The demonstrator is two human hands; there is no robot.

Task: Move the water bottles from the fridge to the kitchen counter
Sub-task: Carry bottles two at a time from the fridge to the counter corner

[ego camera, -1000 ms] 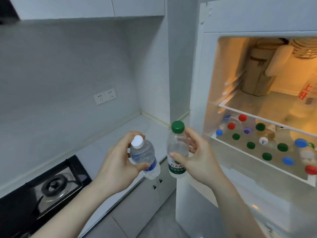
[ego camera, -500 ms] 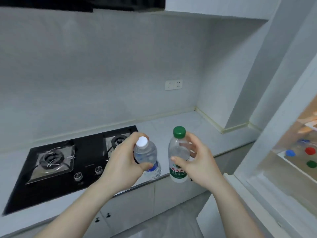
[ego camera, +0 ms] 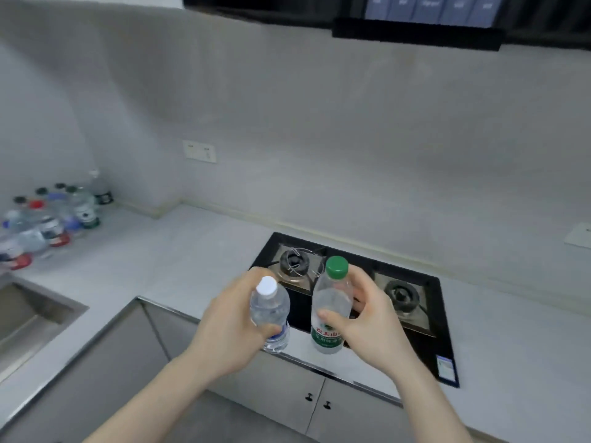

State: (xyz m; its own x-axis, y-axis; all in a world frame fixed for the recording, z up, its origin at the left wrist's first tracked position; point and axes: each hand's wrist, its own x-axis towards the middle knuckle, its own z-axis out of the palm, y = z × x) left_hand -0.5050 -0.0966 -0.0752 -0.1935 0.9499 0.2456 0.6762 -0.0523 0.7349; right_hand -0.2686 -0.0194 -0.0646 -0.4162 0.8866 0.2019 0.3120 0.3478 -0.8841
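The left hand (ego camera: pixel 232 327) covers the far side of the white-capped bottle (ego camera: pixel 269 310), and its fingers are hidden behind the bottle. The right hand (ego camera: pixel 367 324) hides part of the green-capped bottle (ego camera: pixel 329 311), whose label print is too small to read. The cluster of bottles (ego camera: pixel 48 219) on the table (ego camera: pixel 166 251) is blurred and cut by the left edge. The sink (ego camera: pixel 28 314) is cropped there too. The range hood (ego camera: pixel 415 17) runs off the top edge, its panel lettering illegible.

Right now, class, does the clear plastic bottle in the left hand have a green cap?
No, the left hand holds the white-capped clear bottle.
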